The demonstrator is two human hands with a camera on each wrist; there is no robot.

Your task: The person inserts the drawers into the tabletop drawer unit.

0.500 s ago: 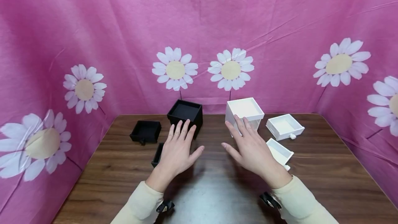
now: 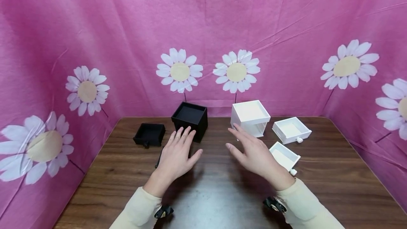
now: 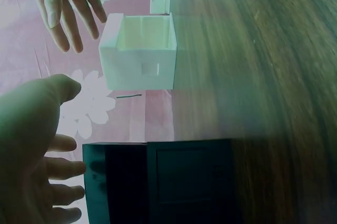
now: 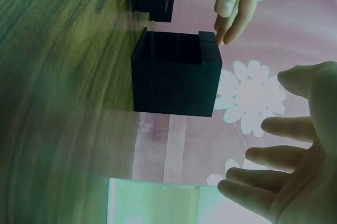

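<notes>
Hovering hands, 1 black drawer mostly hidden

Nearer black drawer — mostly behind left hand, sleeves cropped below

Pink cloth: hung behind and on both sides, creased, diagonal wrinkles upper right
Daisy print: big white petals, pale yellow centres, spread across all three sides
Stems: thin, dark
Wooden tabletop: brown, streaky grain, rounded far corners
Glare: pale patch, front middle of tabletop
</notes>
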